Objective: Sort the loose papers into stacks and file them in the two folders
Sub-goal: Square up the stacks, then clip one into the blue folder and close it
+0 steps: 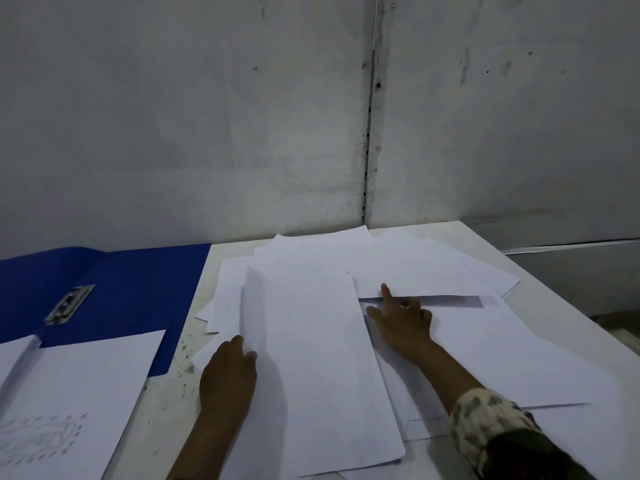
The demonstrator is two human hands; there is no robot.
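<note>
Lower left of frame: a printed sheet [79,393] lies on the open blue folder [138,289], whose metal clip [69,304] shows further up. Lower centre: left hand [230,368] rests at the left edge of the top sheet [311,358], fingers mostly hidden (cannot tell whether it pinches the edge or only presses). Centre right: right hand [403,322], fingers spread and straight, touches the loose papers [381,261], which fan across the white table [540,282] toward the wall. Only one folder is visible. Risk, my judgement: sheets overlap loosely, so a sideways push could drag neighbours along, skew the stack, or slide sheets off the far right edge.
</note>
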